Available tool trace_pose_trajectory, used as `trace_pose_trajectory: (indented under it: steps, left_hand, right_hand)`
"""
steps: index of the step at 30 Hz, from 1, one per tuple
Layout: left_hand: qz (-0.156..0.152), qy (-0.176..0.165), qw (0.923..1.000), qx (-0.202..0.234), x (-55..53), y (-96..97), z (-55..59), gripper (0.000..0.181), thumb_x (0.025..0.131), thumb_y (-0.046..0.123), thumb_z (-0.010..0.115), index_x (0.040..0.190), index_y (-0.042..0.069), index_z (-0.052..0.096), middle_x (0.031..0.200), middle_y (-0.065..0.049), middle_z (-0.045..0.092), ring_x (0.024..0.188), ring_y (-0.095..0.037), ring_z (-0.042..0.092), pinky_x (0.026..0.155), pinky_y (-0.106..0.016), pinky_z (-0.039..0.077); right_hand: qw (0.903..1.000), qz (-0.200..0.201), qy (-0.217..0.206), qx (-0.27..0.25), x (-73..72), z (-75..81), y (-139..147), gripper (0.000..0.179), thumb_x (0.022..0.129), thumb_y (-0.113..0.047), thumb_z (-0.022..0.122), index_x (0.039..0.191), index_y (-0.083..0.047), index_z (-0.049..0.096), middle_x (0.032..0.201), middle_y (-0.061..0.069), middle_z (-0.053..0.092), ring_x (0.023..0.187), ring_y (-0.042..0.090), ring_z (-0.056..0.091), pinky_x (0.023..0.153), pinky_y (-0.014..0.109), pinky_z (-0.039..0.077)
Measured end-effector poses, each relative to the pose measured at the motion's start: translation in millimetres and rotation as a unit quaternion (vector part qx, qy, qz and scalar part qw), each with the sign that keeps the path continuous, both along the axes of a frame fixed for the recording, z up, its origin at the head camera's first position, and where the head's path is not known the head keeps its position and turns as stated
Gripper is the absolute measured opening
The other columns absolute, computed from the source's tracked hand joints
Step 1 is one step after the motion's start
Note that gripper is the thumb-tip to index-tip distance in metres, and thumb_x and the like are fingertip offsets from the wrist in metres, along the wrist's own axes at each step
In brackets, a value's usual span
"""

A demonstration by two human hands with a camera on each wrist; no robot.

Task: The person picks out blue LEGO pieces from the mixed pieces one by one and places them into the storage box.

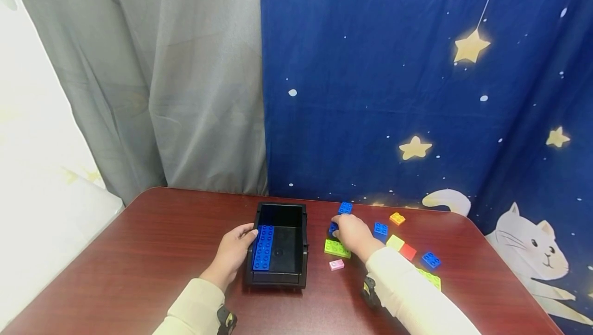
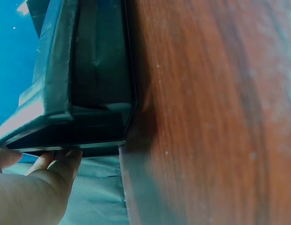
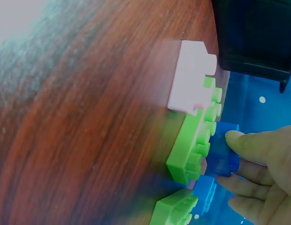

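A black plastic bin [image 1: 280,277] stands on the table, with a long blue building brick [image 1: 263,247] lying along its left side. My left hand [image 1: 233,252] grips the bin's left wall; in the left wrist view its fingertips meet the wall's edge. To the right of the bin, my right hand [image 1: 353,232] pinches a blue building brick [image 3: 222,147] between thumb and fingers. Close by this hand lie a lime-green brick [image 1: 337,248], a small pink brick [image 1: 336,264] and, farther back, another blue brick [image 1: 345,208].
More bricks lie right of my right hand: an orange one [image 1: 397,218], blue ones [image 1: 431,259], a yellow one [image 1: 395,242], a red one [image 1: 407,251] and a lime one [image 1: 431,278] partly behind the sleeve. Curtains [image 1: 352,93] hang behind the table's back edge.
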State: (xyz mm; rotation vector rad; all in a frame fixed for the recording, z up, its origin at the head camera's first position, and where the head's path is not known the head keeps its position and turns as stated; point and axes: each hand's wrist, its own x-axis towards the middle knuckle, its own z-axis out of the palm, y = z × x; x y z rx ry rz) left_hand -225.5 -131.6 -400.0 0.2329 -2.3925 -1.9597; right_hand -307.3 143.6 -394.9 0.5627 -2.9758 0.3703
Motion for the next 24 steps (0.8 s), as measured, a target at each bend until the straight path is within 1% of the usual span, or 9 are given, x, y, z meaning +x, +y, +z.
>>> trace_pose_trajectory:
  steps: [5, 9, 14, 24]
  left_hand:
    - [0.001, 0.001, 1.0000, 0.000, -0.4, -0.2, -0.2, 0.043, 0.101, 0.017, 0.047, 0.137, -0.007, 0.046, 0.139, -0.028, 0.048, 0.129, -0.040, 0.045, 0.105, -0.053, 0.039]
    - [0.003, 0.002, 1.0000, 0.000, -0.4, 0.0, -0.2, 0.043, 0.101, 0.016, 0.048, 0.137, -0.008, 0.046, 0.139, -0.028, 0.048, 0.129, -0.041, 0.045, 0.106, -0.053, 0.038]
    - [0.004, 0.002, 1.0000, 0.004, -0.5, 0.6, -0.9, 0.043, 0.101, 0.015, 0.048, 0.137, -0.008, 0.046, 0.137, -0.029, 0.049, 0.127, -0.040, 0.047, 0.105, -0.052, 0.040]
    - [0.002, 0.001, 1.0000, 0.000, -0.9, 0.0, -1.6, 0.044, 0.101, 0.017, 0.048, 0.137, -0.008, 0.045, 0.139, -0.029, 0.048, 0.129, -0.041, 0.045, 0.106, -0.053, 0.038]
  right_hand:
    - [0.9998, -0.004, 0.016, -0.010, 2.2, 4.7, -2.0, 0.034, 0.085, -0.010, 0.072, 0.117, -0.001, 0.067, 0.113, 0.015, 0.068, 0.105, 0.031, 0.064, 0.091, 0.045, 0.052]
    - [0.9996, -0.012, 0.013, -0.022, 5.5, 8.9, -4.0, 0.037, 0.086, -0.012, 0.072, 0.121, -0.002, 0.065, 0.119, 0.015, 0.066, 0.112, 0.032, 0.061, 0.095, 0.046, 0.050]
    - [0.9992, -0.021, 0.010, -0.031, 11.6, 12.6, -4.5, 0.038, 0.087, -0.014, 0.072, 0.122, -0.003, 0.065, 0.121, 0.015, 0.065, 0.113, 0.032, 0.061, 0.095, 0.047, 0.049]
    - [0.9974, -0.010, 0.034, -0.062, 24.2, 16.6, -4.0, 0.037, 0.086, -0.013, 0.073, 0.121, -0.002, 0.065, 0.120, 0.015, 0.065, 0.112, 0.032, 0.061, 0.096, 0.047, 0.048]
